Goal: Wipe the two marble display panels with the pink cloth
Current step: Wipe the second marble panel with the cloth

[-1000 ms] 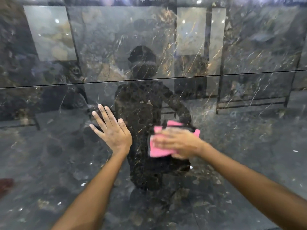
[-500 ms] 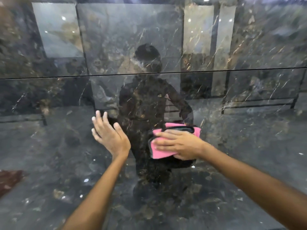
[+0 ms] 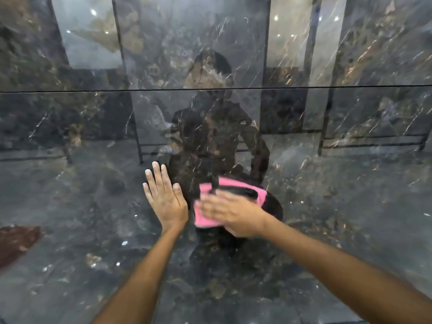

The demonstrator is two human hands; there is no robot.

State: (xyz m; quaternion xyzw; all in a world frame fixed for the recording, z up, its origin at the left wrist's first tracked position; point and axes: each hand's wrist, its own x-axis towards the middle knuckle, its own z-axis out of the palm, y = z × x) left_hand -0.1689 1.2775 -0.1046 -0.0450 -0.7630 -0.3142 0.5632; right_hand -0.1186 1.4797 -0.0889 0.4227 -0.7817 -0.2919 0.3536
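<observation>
Setting: two dark, glossy marble display panels stand one above the other, meeting at a thin horizontal seam [image 3: 70,91] that runs the full width of the view.
Upper panel [image 3: 385,43]: dark stone with gold and white veining; it mirrors ceiling lights and pale slabs on racks behind the person.
Lower panel [image 3: 350,206]: the same dark, veined marble, filling most of the view; both hands are on it.
Reflection [image 3: 210,127]: the person's dark outline shows in the polish, straddling the seam, directly above the hands.
Left hand [image 3: 164,197]: palm laid flat against the lower panel, fingers straight, close together and pointing up, thumb out to the right; it holds nothing.
Right hand [image 3: 231,212]: spread over the pink cloth, fingers extended towards the left and pressing it to the marble; the hand is blurred, so the exact fingertip contact cannot be told.
Pink cloth [image 3: 238,187]: bunched flat on the lower panel beneath the right hand, well below the seam; pink shows above the fingers and under the palm's left edge, with a dark band across its upper part.
Spacing: the left hand's thumb lies just beside the cloth's left edge; whether they touch cannot be told.
Forearms: both bare, entering from the bottom of the view.
Reddish-brown patch [image 3: 16,242]: sits at the far left edge of the lower panel, well apart from the hands.
</observation>
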